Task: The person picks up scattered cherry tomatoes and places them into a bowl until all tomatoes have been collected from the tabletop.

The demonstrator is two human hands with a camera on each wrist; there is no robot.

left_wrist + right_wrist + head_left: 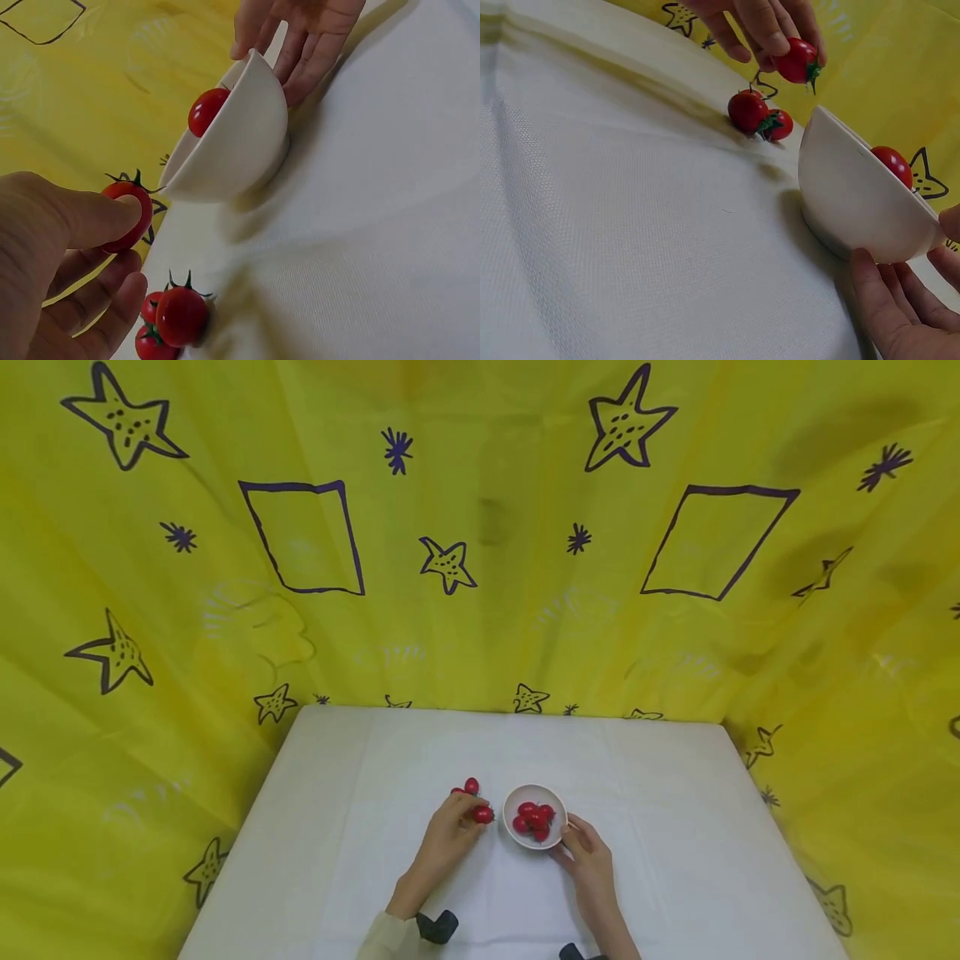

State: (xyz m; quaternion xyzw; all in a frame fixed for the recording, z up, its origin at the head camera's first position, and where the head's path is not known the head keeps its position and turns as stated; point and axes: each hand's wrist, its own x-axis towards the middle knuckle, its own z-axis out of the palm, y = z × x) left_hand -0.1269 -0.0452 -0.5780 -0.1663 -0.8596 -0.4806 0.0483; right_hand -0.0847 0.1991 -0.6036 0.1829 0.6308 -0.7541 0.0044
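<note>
Between thumb and fingers, my left hand (450, 833) pinches a cherry tomato (483, 815) with a green calyx, just left of a white bowl (508, 833). Several red cherry tomatoes (534, 817) lie inside that bowl. My right hand (590, 858) grips the bowl from its right side, thumb at the rim and fingers against the outer wall, as the right wrist view shows. Beyond the left hand, a small cluster of cherry tomatoes (182, 316) rests on the cloth, partly hidden by that hand in the head view.
A white cloth covers the table (360, 827). Yellow curtains (480, 635) with drawn stars and squares hang behind it and along both sides. Dark strap parts (438, 927) show at the wrists.
</note>
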